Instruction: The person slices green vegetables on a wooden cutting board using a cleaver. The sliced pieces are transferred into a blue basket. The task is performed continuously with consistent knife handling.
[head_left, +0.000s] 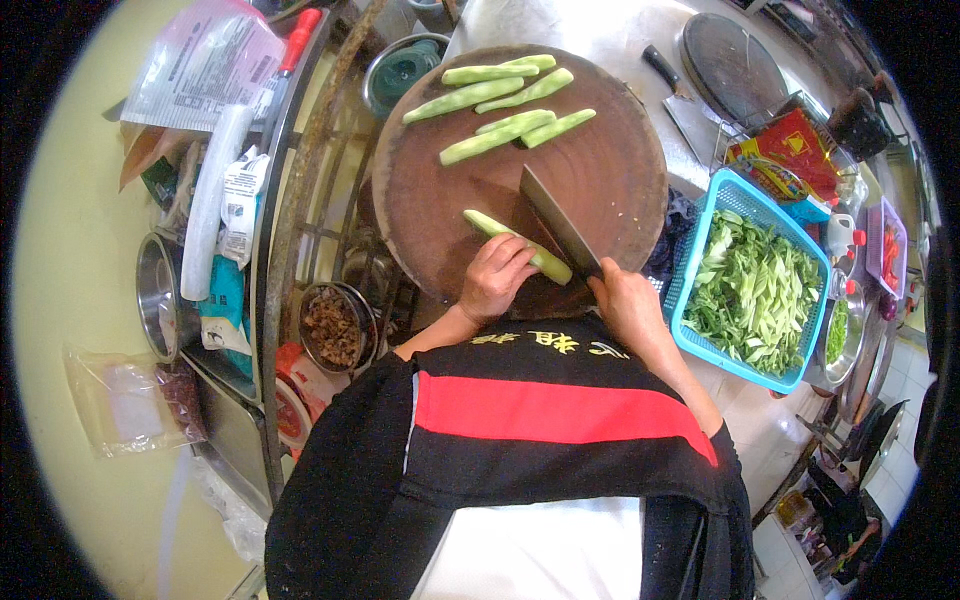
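Note:
A round wooden chopping block (465, 195) lies before me. My left hand (496, 271) holds a pale green, peeled long vegetable (551, 262), perhaps a luffa, against the block near its front edge. In my right hand (628, 300) is the handle of a cleaver (559, 221). Its broad blade stands on edge just to the right of the vegetable, pointing away from me and leftward. Several more peeled lengths (499, 139) of the same vegetable lie on the far part of the block.
Right of the block sits a blue plastic basket (679, 330) of leafy greens and pale slices. Another cleaver (690, 127) lies by a second round board (731, 67). At left are a pot of brown food (330, 326), a steel bowl (154, 292) and a red-handled tool (301, 37).

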